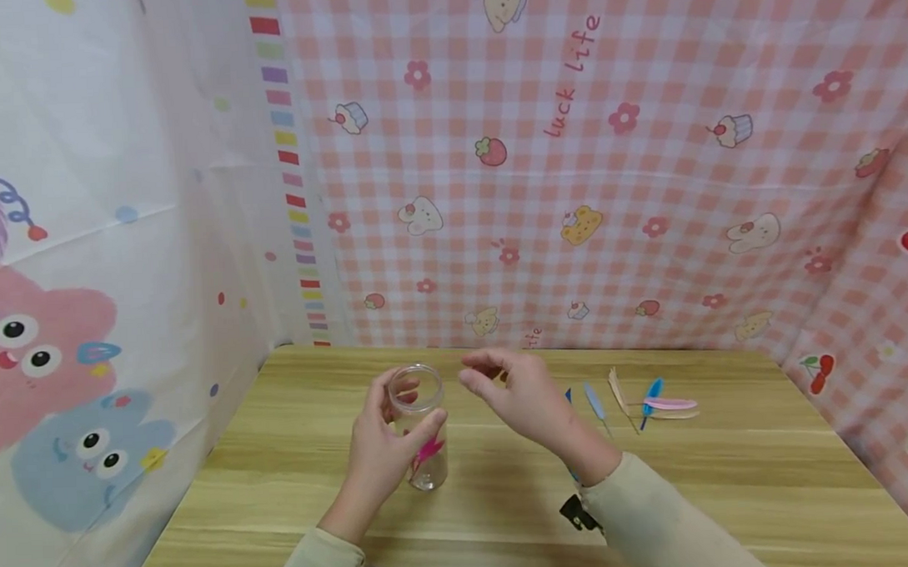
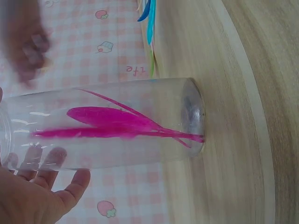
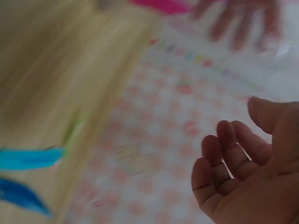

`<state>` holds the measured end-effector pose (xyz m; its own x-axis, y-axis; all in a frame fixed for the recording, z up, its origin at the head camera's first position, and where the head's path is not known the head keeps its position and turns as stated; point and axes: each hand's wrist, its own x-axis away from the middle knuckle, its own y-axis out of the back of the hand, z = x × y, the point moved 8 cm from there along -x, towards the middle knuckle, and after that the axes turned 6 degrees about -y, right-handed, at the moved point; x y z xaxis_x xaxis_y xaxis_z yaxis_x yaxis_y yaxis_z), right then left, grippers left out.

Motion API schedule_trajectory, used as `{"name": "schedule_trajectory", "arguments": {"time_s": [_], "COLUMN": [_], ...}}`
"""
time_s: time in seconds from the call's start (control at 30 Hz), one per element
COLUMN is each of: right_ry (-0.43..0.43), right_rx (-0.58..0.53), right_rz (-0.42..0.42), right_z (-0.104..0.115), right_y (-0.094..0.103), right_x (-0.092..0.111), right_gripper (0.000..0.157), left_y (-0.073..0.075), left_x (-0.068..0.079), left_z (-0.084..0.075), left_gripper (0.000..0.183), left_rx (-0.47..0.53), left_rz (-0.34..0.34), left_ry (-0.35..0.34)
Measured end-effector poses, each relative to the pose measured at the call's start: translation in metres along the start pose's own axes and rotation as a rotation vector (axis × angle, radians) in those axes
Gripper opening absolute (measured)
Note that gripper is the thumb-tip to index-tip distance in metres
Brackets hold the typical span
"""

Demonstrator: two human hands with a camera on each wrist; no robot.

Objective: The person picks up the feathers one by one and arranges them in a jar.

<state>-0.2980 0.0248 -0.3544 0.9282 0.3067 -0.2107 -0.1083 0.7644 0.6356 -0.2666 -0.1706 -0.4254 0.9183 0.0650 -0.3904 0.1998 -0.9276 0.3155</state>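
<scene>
Magenta feathers (image 2: 110,116) lean inside a clear jar (image 1: 417,417), its mouth facing up, at the wooden table (image 1: 507,515). My left hand (image 1: 381,453) wraps the jar's upper part, fingers curled round it. My right hand (image 1: 521,394) hovers near the rim, fingers loosely bent, thumb apart, holding nothing. Farther right, loose feathers (image 1: 670,404) lie in blue, pink and cream.
</scene>
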Motion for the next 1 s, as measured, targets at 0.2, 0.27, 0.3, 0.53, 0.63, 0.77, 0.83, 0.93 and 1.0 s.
{"name": "schedule_trajectory", "arguments": {"time_s": [0.2, 0.27, 0.3, 0.53, 0.63, 0.77, 0.83, 0.93, 1.0], "right_ry": [-0.247, -0.276, -0.275, -0.180, -0.143, -0.069, -0.041, -0.041, -0.066], "right_rx": [0.323, 0.445, 0.491, 0.592, 0.613, 0.653, 0.659, 0.627, 0.584], "right_rz": [0.133, 0.156, 0.162, 0.125, 0.083, 0.052, 0.048, 0.044, 0.039], "right_z": [-0.108, -0.137, -0.147, -0.173, -0.173, -0.171, -0.170, -0.170, -0.171], "right_y": [-0.022, -0.027, -0.029, -0.043, -0.045, -0.048, -0.048, -0.047, -0.044], "right_x": [-0.021, -0.023, -0.024, -0.030, -0.032, -0.033, -0.033, -0.033, -0.032], "right_gripper": [0.048, 0.054, 0.057, 0.053, 0.032, 0.009, 0.008, 0.006, 0.006], "left_y": [0.000, -0.001, -0.001, 0.001, 0.000, 0.000, 0.000, 0.001, 0.001], "left_x": [0.001, 0.001, 0.002, 0.005, 0.005, 0.004, 0.003, 0.002, 0.001], "left_z": [0.002, 0.003, 0.003, 0.004, 0.004, 0.002, 0.001, 0.001, 0.000], "left_gripper": [0.076, 0.076, 0.076, 0.077, 0.078, 0.078, 0.078, 0.078, 0.077], "left_rx": [0.011, 0.018, 0.022, 0.017, 0.024, 0.021, 0.018, 0.008, 0.001], "left_rz": [0.007, 0.011, 0.011, -0.009, 0.000, -0.001, -0.006, -0.004, -0.002], "left_ry": [0.012, 0.014, 0.013, 0.030, 0.029, 0.026, 0.023, 0.021, 0.018]}}
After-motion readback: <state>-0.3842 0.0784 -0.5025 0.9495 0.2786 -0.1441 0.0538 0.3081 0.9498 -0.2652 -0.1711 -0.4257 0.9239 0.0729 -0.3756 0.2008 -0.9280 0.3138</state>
